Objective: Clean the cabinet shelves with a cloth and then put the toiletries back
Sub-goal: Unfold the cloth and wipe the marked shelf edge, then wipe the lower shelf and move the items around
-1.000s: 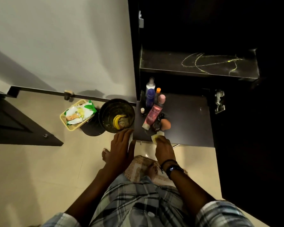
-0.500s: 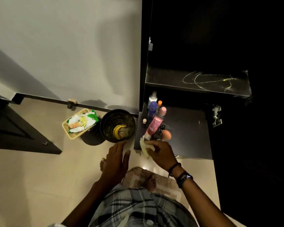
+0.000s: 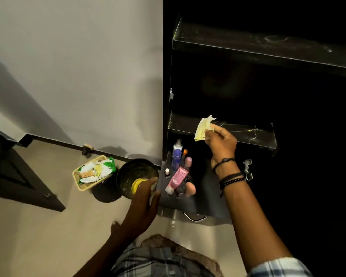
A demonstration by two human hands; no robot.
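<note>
My right hand [image 3: 221, 141] grips a pale yellow cloth [image 3: 203, 128] and holds it at the front edge of the middle shelf [image 3: 248, 134], which carries yellow scribble marks. An upper shelf [image 3: 268, 48] shows faint smears. On the bottom shelf [image 3: 206, 196] stand several toiletries at the left: a blue and white bottle [image 3: 176, 154], a pink tube [image 3: 177, 179], a small white-capped bottle [image 3: 167, 172] and a peach sponge [image 3: 191, 189]. My left hand [image 3: 144, 202] hangs low with fingers apart, over the rim of a black bin [image 3: 128, 172], holding nothing.
The black bin holds a yellow item. A yellow basket [image 3: 82, 186] with packets sits on the floor beside it. A dark door [image 3: 18, 180] stands open at the left. The cabinet hinge [image 3: 248, 169] sticks out at the right. A patterned mat [image 3: 168, 242] lies underfoot.
My right hand has risen with the cloth from the bottom shelf's front edge up to the middle shelf. The view has tilted upward. My left hand has shifted slightly toward the bin.
</note>
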